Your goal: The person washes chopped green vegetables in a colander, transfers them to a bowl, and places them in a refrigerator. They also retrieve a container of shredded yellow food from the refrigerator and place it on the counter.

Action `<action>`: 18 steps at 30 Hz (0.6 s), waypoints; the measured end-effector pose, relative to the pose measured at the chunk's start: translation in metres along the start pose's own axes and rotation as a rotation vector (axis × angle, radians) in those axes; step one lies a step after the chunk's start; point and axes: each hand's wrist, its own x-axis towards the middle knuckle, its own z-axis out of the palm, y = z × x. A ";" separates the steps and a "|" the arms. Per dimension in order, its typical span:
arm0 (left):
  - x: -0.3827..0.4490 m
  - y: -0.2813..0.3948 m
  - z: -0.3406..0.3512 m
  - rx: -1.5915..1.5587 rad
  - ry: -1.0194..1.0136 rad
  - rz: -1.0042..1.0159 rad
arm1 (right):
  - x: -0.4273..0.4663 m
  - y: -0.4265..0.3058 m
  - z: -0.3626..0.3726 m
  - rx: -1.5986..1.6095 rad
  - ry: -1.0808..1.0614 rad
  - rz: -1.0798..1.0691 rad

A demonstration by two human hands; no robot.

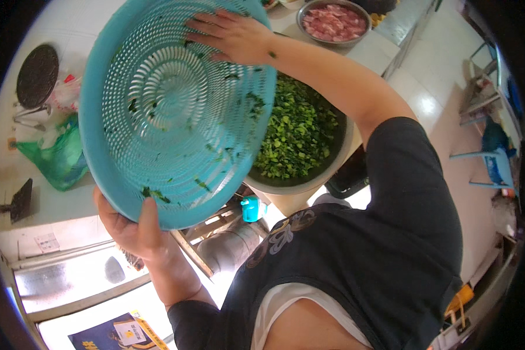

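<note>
A large turquoise plastic colander [170, 100] is tilted up on its side, with bits of chopped greens stuck to its inner wall. My left hand [135, 232] grips its lower rim, thumb on the inside. Flat against the inner wall near the top lies my right hand [229, 37], fingers spread, holding nothing; a green scrap clings to that wrist. Below and to the right of the colander, a wide round container holds a heap of chopped leafy greens [295, 131]; the colander and my right arm hide part of it.
A metal bowl of raw meat pieces [334, 24] stands on the counter at the top. A green plastic bag [61, 153], a dark round disc [38, 76] and a cleaver-like blade [22, 201] are at the left. Blue chairs [498, 162] stand on the floor at the right.
</note>
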 end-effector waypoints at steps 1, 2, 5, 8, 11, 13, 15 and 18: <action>0.003 -0.001 0.002 -0.070 0.049 -0.040 | -0.020 -0.012 0.020 0.143 -0.180 0.073; 0.005 -0.004 0.000 -0.139 0.106 -0.078 | -0.044 -0.037 0.034 0.307 -0.411 0.079; 0.004 -0.041 -0.027 -0.070 0.102 -0.082 | -0.071 -0.092 0.010 0.808 -0.769 -0.035; 0.004 -0.046 -0.021 -0.313 0.159 -0.165 | -0.032 -0.089 0.008 0.788 -0.292 0.279; -0.001 -0.045 -0.010 -0.429 0.171 -0.219 | 0.025 -0.092 0.022 0.571 0.233 0.739; -0.004 -0.049 -0.003 -0.438 0.167 -0.221 | 0.060 -0.105 0.018 0.686 0.386 0.765; -0.007 -0.060 0.002 -0.412 0.170 -0.206 | 0.073 -0.137 -0.001 0.987 0.473 0.591; -0.001 -0.076 -0.019 -0.354 0.198 -0.191 | 0.019 -0.191 -0.025 1.233 0.005 0.056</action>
